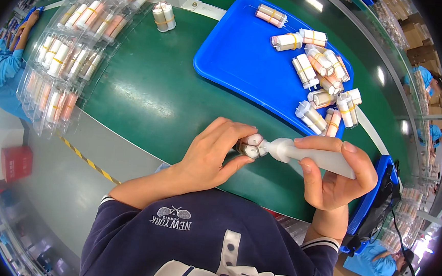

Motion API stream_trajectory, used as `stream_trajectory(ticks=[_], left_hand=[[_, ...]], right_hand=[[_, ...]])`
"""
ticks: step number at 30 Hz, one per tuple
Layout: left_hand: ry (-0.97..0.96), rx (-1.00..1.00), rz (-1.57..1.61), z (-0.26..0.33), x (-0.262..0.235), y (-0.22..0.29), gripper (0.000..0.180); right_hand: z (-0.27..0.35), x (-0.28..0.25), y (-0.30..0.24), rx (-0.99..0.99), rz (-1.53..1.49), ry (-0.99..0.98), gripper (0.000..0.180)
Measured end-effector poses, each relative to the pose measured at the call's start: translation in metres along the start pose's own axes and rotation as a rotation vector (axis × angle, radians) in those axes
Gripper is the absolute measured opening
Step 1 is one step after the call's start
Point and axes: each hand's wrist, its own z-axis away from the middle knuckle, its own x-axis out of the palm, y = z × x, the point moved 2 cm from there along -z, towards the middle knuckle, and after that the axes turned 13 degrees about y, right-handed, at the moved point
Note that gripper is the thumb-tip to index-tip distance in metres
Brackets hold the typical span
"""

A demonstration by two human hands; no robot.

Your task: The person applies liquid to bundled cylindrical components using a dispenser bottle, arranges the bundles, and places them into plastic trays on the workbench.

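Note:
My left hand (207,155) has its thumb and fingers closed round a small bundle of tubes (251,146), its white round ends turned toward my right. A white squeeze bottle (314,158) lies in the grip of my right hand (342,180), fingers along its far side and thumb on the near side. The bottle's narrow nozzle points left and meets or nearly meets the ends of the bundle; whether they touch, I cannot tell. Beyond my hands, a blue tray (236,62) holds several similar bundles (303,69) banded in yellow, mostly at its right side.
One banded bundle (164,16) stands upright on the green table (137,91) at the back. Clear plastic trays (55,83) full of bundles are stacked at the left edge. A blue bin (373,200) with a black item sits at the right. Co-workers in blue are at both sides.

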Motion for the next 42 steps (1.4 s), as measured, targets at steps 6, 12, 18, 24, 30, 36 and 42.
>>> stream_trajectory(ticks=[6, 12, 18, 24, 30, 36, 42], left_hand=[[-0.026, 0.022, -0.015, 0.0, 0.0, 0.0, 0.049], [-0.026, 0.017, -0.011, 0.001, 0.002, -0.001, 0.05], [-0.038, 0.015, -0.023, 0.0, 0.002, 0.0, 0.05], [-0.049, 0.007, -0.002, 0.0, 0.002, -0.003, 0.049], [-0.076, -0.164, 0.112, 0.0, -0.006, -0.004, 0.047], [-0.108, -0.615, 0.879, -0.003, -0.017, -0.014, 0.05], [-0.078, -0.652, 1.091, -0.012, -0.028, -0.01, 0.052]], right_hand=[[-0.003, 0.006, -0.008, -0.011, 0.07, -0.038, 0.058], [-0.004, 0.011, -0.008, -0.008, 0.133, -0.053, 0.053], [-0.007, 0.012, -0.011, 0.074, 0.213, -0.141, 0.049], [-0.008, 0.009, -0.007, 0.048, 0.119, -0.032, 0.048], [-0.009, -0.013, -0.016, 0.087, 0.144, 0.178, 0.06], [-0.007, -0.019, -0.021, 0.215, 0.191, 0.27, 0.057], [-0.007, -0.025, -0.021, 0.171, 0.196, 0.219, 0.056]])
